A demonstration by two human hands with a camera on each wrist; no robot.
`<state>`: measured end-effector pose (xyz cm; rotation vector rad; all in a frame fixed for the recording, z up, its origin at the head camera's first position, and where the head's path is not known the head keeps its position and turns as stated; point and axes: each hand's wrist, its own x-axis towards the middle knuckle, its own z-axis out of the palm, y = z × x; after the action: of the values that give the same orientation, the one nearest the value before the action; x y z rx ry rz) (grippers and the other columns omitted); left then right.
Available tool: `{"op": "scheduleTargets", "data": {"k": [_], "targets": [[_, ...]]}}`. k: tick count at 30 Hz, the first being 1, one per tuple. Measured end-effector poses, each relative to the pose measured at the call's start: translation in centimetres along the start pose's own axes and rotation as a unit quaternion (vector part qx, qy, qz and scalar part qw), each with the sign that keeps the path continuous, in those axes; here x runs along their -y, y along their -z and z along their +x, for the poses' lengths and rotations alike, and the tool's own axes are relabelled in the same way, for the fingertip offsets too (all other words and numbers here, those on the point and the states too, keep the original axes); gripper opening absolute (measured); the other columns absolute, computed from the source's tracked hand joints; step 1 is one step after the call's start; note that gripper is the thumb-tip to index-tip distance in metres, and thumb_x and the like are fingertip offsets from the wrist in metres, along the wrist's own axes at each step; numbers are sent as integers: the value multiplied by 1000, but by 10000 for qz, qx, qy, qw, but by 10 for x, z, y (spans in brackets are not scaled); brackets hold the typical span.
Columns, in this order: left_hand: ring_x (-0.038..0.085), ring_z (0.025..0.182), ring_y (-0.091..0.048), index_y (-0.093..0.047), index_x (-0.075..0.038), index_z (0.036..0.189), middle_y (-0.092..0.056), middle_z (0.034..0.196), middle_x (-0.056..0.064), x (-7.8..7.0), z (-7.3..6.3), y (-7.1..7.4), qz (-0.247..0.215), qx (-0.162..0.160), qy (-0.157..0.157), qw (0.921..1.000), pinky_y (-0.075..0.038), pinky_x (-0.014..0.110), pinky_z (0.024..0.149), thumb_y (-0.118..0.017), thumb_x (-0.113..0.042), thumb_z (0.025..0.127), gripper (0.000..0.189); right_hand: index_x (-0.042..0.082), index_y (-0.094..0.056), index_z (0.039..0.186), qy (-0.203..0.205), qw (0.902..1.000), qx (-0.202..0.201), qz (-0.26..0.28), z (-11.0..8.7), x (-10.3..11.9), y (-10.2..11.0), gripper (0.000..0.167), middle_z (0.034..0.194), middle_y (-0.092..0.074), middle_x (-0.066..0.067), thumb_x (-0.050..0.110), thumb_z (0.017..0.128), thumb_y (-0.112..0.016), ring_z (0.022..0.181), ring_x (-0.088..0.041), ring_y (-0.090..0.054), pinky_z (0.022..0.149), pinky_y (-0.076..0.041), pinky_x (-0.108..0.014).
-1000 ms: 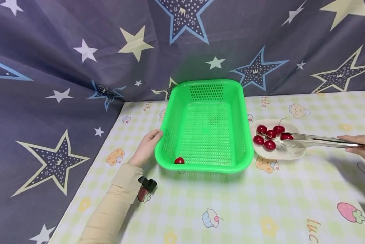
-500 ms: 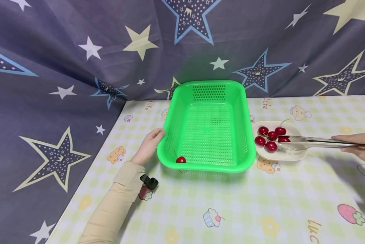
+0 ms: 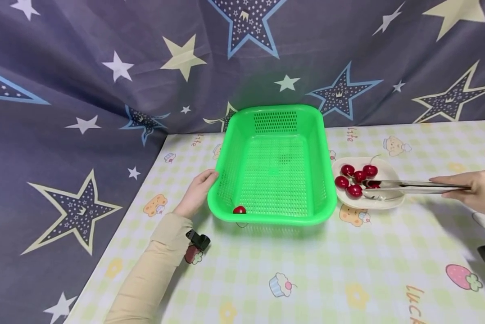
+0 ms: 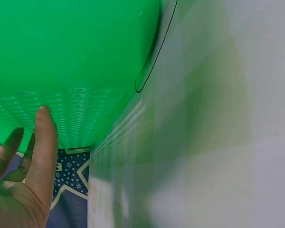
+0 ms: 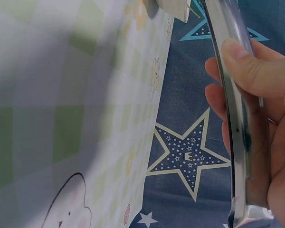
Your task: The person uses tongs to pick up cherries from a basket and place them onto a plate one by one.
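Observation:
My left hand [image 3: 197, 192] rests at the left side of a green plastic basket [image 3: 272, 220], its fairly straight fingers [image 4: 43, 152] against the outer wall. One red cherry [image 3: 239, 210] lies in the basket's near left corner. To the right, a white dish [image 3: 390, 203] holds several cherries [image 3: 354, 191], some with stems. My right hand [image 3: 475, 191] grips metal tongs [image 3: 412, 185], thumb on one arm and fingers round the other, as the right wrist view shows. The tongs' tips are around a cherry [image 3: 373, 184] at the dish's middle, partly covering it.
A checked tablecloth [image 3: 315, 265] with printed cartoons covers the table. Behind it and at the left hangs a dark star-patterned cloth [image 3: 137, 90], close to the basket's far end. The basket's right rim stands right beside the dish.
My right hand has moved left with the tongs, whose tips sit further left over the cherry in the dish. My left hand stays at the basket; the view shifts slightly.

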<state>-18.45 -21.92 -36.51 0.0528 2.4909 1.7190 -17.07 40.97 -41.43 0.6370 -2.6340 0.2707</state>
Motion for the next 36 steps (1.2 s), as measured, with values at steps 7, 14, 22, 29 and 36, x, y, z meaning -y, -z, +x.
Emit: {"op": "scheduleTargets", "data": {"k": [7,14,22,29,36], "targets": [[30,129,-41,-47,5,131,-48,134,22,4,0,0,-63,19,9,10000,-27,42,113,-37,-25,103,42,15,-70,113,-149,9998,125,-7,-3,-17,-12,55,80,-73,-13,6,61,-83,33,8,-21,35,-19,-16],[31,128,-41,-47,6,130,-48,134,22,4,1,0,-104,6,-8,9999,-28,42,113,-37,-25,103,42,44,-53,127,-320,9976,-84,615,6,22,18,81,92,-68,-29,4,63,-82,55,25,-36,41,-32,-7],[31,126,-42,-47,6,130,-48,132,23,2,2,0,-159,20,-50,9999,-30,42,112,-37,-24,103,42,50,-48,119,-486,9754,-491,2093,10,52,35,68,108,-36,48,4,76,-73,90,32,-40,60,-41,3],[31,126,-43,-46,7,131,-48,132,24,3,1,0,-142,17,-69,9999,-30,42,112,-37,-24,103,42,24,-57,130,-704,9826,-440,1664,6,33,20,57,129,-54,11,1,80,-72,93,35,-35,60,-40,4],[30,122,-45,-47,6,129,-50,129,24,3,1,1,-115,58,-50,9999,-32,41,110,-36,-24,103,42,17,-60,129,-727,9848,-428,1519,0,8,0,54,130,-47,26,4,78,-72,84,32,-39,58,-42,2]]}}
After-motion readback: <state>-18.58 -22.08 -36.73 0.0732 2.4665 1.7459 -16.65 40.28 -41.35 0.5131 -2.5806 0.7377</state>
